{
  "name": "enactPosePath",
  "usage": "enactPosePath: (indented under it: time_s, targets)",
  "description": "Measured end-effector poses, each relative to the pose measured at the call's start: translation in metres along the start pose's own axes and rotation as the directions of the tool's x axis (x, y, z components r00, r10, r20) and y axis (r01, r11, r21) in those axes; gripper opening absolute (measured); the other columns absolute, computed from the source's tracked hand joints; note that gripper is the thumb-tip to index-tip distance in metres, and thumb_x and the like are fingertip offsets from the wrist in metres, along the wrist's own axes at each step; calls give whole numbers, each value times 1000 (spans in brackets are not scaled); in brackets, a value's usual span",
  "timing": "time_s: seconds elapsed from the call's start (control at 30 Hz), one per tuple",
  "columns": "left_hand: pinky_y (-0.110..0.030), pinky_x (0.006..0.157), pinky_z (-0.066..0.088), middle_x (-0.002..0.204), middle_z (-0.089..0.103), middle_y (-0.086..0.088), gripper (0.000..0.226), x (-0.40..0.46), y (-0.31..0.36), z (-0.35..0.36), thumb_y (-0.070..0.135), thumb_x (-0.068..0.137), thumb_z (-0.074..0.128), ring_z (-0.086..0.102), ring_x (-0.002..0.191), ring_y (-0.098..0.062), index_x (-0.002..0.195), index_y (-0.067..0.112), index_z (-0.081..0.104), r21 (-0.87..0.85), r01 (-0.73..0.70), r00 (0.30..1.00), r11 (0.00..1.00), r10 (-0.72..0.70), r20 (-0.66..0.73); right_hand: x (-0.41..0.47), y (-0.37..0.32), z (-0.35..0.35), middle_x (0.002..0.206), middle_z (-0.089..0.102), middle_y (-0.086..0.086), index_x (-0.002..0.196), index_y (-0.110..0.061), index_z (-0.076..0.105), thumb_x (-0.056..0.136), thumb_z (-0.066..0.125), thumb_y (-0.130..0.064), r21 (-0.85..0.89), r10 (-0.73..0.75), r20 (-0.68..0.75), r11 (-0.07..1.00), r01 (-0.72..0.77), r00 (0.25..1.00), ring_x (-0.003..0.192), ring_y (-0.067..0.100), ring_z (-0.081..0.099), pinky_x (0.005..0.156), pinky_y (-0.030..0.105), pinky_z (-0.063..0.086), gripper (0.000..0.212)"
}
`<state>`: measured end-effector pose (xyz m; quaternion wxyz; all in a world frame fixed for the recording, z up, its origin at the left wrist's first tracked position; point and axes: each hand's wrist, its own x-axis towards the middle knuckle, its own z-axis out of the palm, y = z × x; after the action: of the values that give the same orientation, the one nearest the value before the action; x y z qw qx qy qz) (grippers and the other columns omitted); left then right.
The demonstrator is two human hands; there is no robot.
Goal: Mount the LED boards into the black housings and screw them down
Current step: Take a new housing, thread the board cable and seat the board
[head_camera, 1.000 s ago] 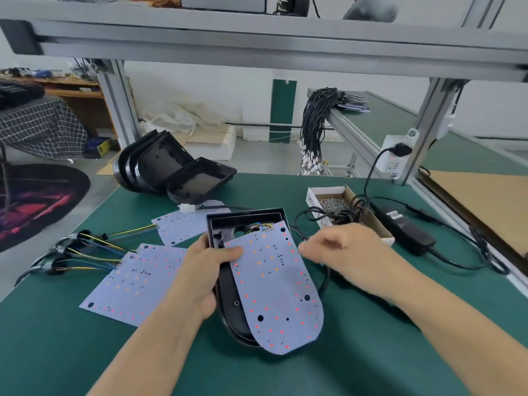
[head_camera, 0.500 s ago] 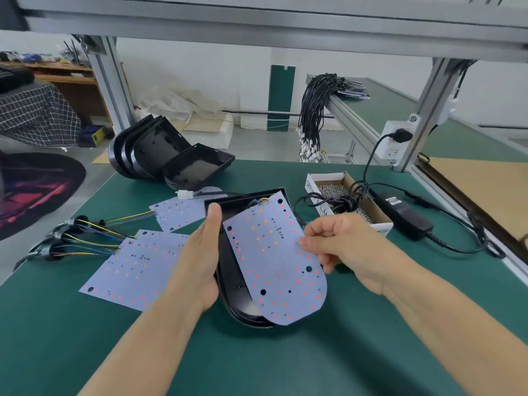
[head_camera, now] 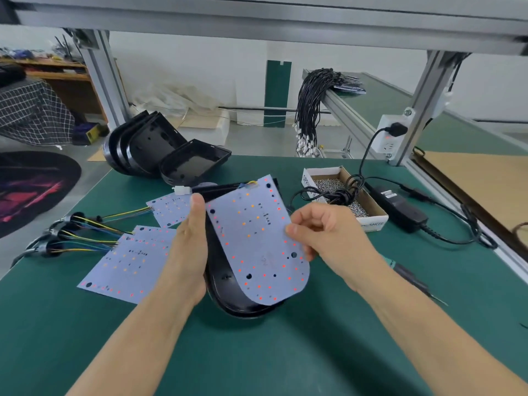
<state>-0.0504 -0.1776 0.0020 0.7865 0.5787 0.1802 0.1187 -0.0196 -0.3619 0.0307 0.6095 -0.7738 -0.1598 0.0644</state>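
1. A dark green mat-covered workbench fills the lower view, framed by silver aluminium posts and a crossbeam overhead; beyond the bench are a grey floor, white walls and a wooden shelf unit.
2. The landmark is the black rounded plastic housing at the bench's middle, tilted up off the mat.
3. The left hand grips the housing's left edge, thumb up along its rim.
4. The white D-shaped LED board with red and orange dots lies skewed over the housing, overhanging its right side, not seated in it.
5. The right hand pinches that board's right edge between thumb and curled fingers.
6. Left of the housing at least two, perhaps three, more white LED boards lie flat on the mat, with yellow and blue wires running to black cable glands.
7. Behind the housing, to its left, about four empty black housings lean stacked together.
8. Right of the housing, one open cardboard box of small silver screws sits beside one black power adapter, whose cord runs to a white wall socket.
9. One dark screwdriver lies on the mat, partly hidden behind the right forearm.
10. Behind the box, one bundle of black cables with white connectors hangs over a rail.
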Motion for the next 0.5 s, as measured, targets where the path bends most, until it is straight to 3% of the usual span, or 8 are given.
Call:
enactPosePath:
  time_s: [0.1,0.2,0.27,0.37,0.43,0.5]
  targets:
    - [-43,101,46,122,66,4,54,2,-1,4,57,97,33,61,114,-15,123,20,62,122,-138,984,983,150,-91,-1,-6,5,69,65,9,91,-12,68,87,62,1,-152,-15,173,988,42,985,46,7,47,45,19,40,14]
    - [-47,102,45,120,66,0,54,-1,-1,9,60,95,34,60,114,-18,116,18,61,203,-235,968,950,247,-33,6,-11,3,79,65,20,90,-1,67,88,62,-7,-336,-17,171,939,75,985,56,10,46,55,23,38,9]
    - [-43,92,51,108,72,-1,61,-4,3,12,68,91,34,67,103,-18,105,17,66,177,-191,981,965,192,12,8,-13,3,71,68,11,84,-3,68,89,63,-7,-182,-28,92,982,44,995,51,7,50,52,19,39,8]
    - [-29,69,56,88,76,7,61,-4,8,9,70,87,36,73,80,-9,83,24,76,68,-11,1000,998,10,12,8,-13,3,65,68,-7,88,-11,71,90,59,0,98,4,73,995,-11,997,44,-1,49,43,12,38,16]
    - [-33,82,54,95,75,10,64,-7,8,8,75,76,38,71,88,-7,91,26,75,80,-7,997,997,1,71,7,-11,0,67,69,-12,88,-16,72,90,59,-1,132,-21,47,991,15,999,49,-2,51,46,14,44,20]
    - [-37,98,47,107,73,12,73,-9,6,9,77,69,37,68,101,-6,108,25,70,92,-38,993,995,28,111,8,-9,1,75,71,-7,87,-17,71,91,59,-1,46,-45,10,998,44,999,59,0,55,52,19,51,21]
